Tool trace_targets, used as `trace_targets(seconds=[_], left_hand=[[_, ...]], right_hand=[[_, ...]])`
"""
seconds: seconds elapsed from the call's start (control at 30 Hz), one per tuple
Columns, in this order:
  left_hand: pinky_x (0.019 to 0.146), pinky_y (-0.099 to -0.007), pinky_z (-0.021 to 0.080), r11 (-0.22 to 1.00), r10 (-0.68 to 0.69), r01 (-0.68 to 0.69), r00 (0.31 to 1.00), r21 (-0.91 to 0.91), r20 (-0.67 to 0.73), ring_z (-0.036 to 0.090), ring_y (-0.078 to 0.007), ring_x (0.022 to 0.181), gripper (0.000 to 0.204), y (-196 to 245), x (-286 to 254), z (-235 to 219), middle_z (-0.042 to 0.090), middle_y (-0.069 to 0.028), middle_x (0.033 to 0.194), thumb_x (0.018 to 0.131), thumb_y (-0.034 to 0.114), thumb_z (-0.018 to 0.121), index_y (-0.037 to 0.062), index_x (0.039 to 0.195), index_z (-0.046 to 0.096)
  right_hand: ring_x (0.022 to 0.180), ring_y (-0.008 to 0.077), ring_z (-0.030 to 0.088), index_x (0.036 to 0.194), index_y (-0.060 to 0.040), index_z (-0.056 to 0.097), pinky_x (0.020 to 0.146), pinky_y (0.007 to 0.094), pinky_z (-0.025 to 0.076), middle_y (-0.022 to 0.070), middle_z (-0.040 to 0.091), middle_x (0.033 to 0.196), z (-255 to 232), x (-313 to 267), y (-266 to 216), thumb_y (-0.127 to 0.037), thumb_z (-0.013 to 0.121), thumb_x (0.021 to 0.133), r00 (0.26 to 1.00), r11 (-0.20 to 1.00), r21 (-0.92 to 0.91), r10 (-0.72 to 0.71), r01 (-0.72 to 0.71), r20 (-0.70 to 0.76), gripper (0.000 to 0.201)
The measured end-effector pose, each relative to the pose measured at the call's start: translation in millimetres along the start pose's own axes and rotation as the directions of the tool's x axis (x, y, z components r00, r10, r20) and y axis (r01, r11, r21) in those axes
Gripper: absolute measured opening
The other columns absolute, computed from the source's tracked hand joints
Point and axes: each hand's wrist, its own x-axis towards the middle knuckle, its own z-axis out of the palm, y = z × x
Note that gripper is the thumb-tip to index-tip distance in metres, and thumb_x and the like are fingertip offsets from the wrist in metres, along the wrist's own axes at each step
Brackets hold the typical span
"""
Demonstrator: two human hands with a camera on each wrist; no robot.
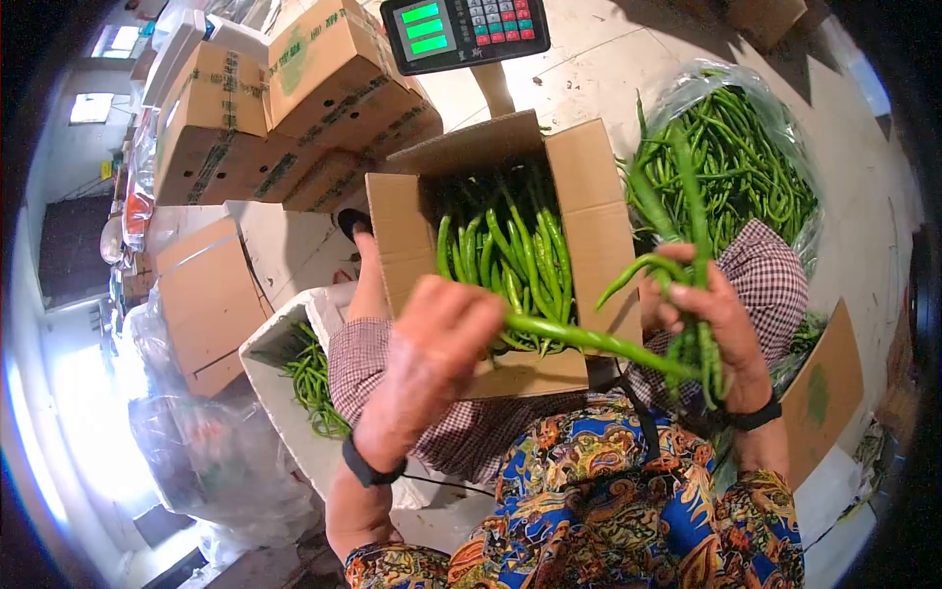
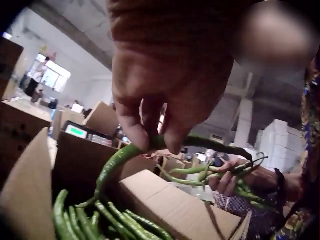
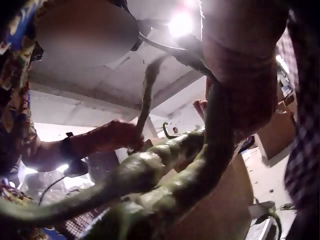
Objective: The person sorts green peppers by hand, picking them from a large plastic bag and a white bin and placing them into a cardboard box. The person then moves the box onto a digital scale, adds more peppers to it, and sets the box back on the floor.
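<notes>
My left hand [image 1: 442, 329] is over the near left side of an open cardboard box [image 1: 592, 196], pinching one long green chili pepper [image 2: 116, 164] between thumb and fingers. That pepper stretches to the right across the box's near edge. Inside the box, several green peppers [image 1: 530, 257] lie lengthwise side by side. To the right of the box, my right hand [image 1: 724, 319] grips a loose bunch of green peppers [image 1: 699, 221], their ends sticking out above and below the fingers. Close up in the right wrist view, thick curved peppers [image 3: 150, 172] cross in front of the palm.
A clear plastic bag [image 1: 810, 147] heaped with green peppers stands at the right. At the left is a white foam box [image 1: 270, 348] with more peppers. Beyond the open box are a digital scale display [image 1: 466, 29] and stacked cartons [image 1: 221, 118]. A cardboard flap [image 1: 824, 393] stands at lower right.
</notes>
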Motion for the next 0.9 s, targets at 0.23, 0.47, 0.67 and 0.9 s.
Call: trace_targets(seconds=[0.23,0.47,0.67,0.9], left_hand=[[0.069,-0.0293,0.048,0.705,-0.534,0.541,0.83,-0.458,0.158,0.06,-0.0166,0.079,0.022,-34.6,-37.9,0.7,0.063,-0.0085,0.088,0.086,0.013,0.065,-0.0017,0.103,0.063],[0.068,-0.0256,0.048,0.438,-0.516,0.702,0.708,-0.562,0.482,0.06,-0.0122,0.077,0.032,-68.5,-45.2,-5.1,0.064,-0.0087,0.089,0.088,0.02,0.063,-0.0053,0.108,0.062],[0.056,-0.0199,0.04,0.136,-0.587,0.78,0.56,-0.611,0.584,0.049,-0.0055,0.063,0.021,-60.4,-29.3,-13.4,0.054,0.0027,0.074,0.092,0.02,0.06,0.0009,0.101,0.064],[0.052,-0.028,0.052,0.212,-0.676,0.761,0.567,-0.612,0.471,0.06,-0.0147,0.058,0.026,-67.4,-32.2,71.6,0.06,-0.0077,0.07,0.088,0.018,0.066,-0.0038,0.096,0.055]], right_hand=[[0.069,0.0094,0.058,0.134,-0.0003,0.04,0.058,0.0183,0.049,0.0122,0.061,0.098,2.4,-7.7,-23.1,-0.01,0.058,0.088,0.978,0.983,0.05,-0.171,0.178,-0.123,0.05],[0.069,0.0107,0.058,0.131,0.0016,0.042,0.059,0.0202,0.048,0.0104,0.061,0.098,8.3,-17.3,-17.4,-0.012,0.058,0.087,0.996,0.996,0.018,-0.086,0.086,0.004,0.049],[0.07,0.0115,0.058,0.128,0.0019,0.043,0.059,0.0217,0.046,0.0116,0.06,0.096,9.0,-16.1,-11.6,-0.011,0.058,0.087,0.998,0.996,0.075,-0.055,0.056,-0.008,0.046],[0.069,0.012,0.057,0.13,0.0007,0.042,0.06,0.0229,0.046,0.0112,0.059,0.097,12.0,-12.8,-7.1,-0.011,0.058,0.087,0.998,0.999,0.021,-0.039,0.038,0.048,0.047]])
